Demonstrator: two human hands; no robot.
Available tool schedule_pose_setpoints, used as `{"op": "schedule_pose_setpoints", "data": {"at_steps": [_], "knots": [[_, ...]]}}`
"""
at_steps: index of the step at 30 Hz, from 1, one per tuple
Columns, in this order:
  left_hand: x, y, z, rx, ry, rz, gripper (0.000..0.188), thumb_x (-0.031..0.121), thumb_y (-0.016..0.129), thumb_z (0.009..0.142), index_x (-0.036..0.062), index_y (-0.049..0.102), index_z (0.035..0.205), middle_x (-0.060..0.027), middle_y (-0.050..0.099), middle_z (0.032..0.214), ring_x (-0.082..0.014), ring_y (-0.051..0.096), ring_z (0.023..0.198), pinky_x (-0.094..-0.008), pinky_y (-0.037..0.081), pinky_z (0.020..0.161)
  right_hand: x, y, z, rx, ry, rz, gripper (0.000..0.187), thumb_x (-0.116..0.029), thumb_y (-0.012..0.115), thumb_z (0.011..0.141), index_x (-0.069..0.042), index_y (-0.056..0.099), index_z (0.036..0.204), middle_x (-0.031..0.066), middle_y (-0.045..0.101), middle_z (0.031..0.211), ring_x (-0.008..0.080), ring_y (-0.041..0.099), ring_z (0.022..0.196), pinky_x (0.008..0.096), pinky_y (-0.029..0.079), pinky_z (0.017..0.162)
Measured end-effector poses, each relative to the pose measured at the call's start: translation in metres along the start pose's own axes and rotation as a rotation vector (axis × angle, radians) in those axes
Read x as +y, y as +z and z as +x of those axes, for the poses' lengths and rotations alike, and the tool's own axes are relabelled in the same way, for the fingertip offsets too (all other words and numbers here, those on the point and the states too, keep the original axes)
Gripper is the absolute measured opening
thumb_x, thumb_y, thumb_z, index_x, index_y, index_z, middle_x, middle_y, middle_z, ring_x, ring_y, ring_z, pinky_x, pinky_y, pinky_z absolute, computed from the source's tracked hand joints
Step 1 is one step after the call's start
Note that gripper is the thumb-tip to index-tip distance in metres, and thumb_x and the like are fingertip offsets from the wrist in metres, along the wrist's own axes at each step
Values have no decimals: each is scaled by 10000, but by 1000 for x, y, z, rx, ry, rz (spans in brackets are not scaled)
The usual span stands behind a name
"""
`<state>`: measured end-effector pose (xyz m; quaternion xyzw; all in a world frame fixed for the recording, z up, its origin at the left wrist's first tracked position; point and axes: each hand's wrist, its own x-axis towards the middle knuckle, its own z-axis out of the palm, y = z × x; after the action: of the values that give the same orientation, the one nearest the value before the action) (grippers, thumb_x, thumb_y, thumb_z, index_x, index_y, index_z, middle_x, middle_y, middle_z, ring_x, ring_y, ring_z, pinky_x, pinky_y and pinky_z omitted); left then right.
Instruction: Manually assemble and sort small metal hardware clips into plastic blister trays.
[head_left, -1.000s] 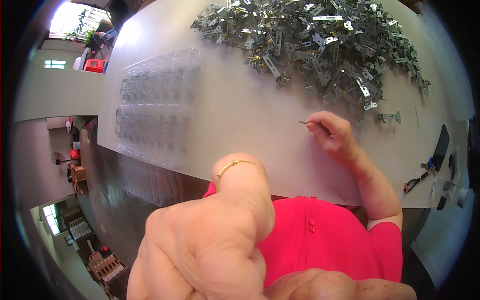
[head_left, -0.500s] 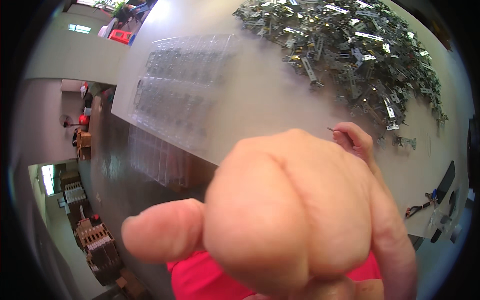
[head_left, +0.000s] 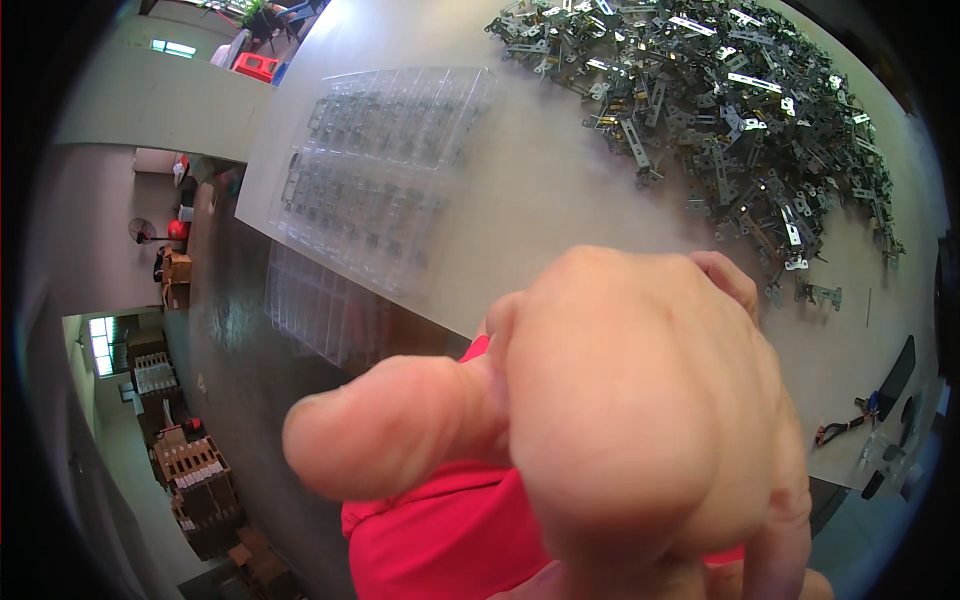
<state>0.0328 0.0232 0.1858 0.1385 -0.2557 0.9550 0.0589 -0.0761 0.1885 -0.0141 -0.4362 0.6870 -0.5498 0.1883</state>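
My left hand (head_left: 630, 420) fills the lower middle, very close and blurred. Its thumb points left; the other fingers look folded, and whatever they enclose is hidden. Beyond it, my right hand (head_left: 728, 280) shows only as a bent finger over the table, its fingertips covered by the left hand. Closest to the right hand lies a loose metal bracket (head_left: 822, 295), beside a thin metal rod (head_left: 869, 308). A large heap of small metal hinge-like parts (head_left: 715, 120) spreads across the far right. On the left, clear plastic trays (head_left: 455, 120) contain rows of metal parts.
Pliers (head_left: 845, 427) and a dark flat strip (head_left: 897, 375) lie near the right table edge (head_left: 840, 480). More clear trays (head_left: 318, 310) stand below the left edge. Across the floor are stacked cardboard boxes (head_left: 195, 470), a fan (head_left: 142, 231) and a red stool (head_left: 256, 67).
My left hand has shifted right and its thumb has turned. My right hand, which was pinching a thin metal piece, is now mostly covered. The view has moved slightly.
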Motion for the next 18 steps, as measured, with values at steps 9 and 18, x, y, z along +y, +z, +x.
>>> {"op": "schedule_pose_setpoints", "data": {"at_steps": [9, 18], "knots": [[35, 38, -4, 497, -592, -678, 242, 98, 508, 908, 127, 410, 690, 13, 406, 629, -72, 291, 398, -284, 254, 457, -7, -8, -1, 23, -43, -62, 52, -22, 671, 941, -25, 641, 984, 51, 614, 816, 131, 563, 682, 262, 468, 625], [11, 10, -3, 1123, -1873, -3907, 319, 255, 444, 981, 101, 544, 720, 1, 422, 628, -100, 216, 392, -309, 192, 471, 2, -3, 0, 6, -91, -16, 118, -6, 700, 903, -20, 649, 1008, 112, 677, 898, 238, 647, 741, 314, 515, 666]]}}
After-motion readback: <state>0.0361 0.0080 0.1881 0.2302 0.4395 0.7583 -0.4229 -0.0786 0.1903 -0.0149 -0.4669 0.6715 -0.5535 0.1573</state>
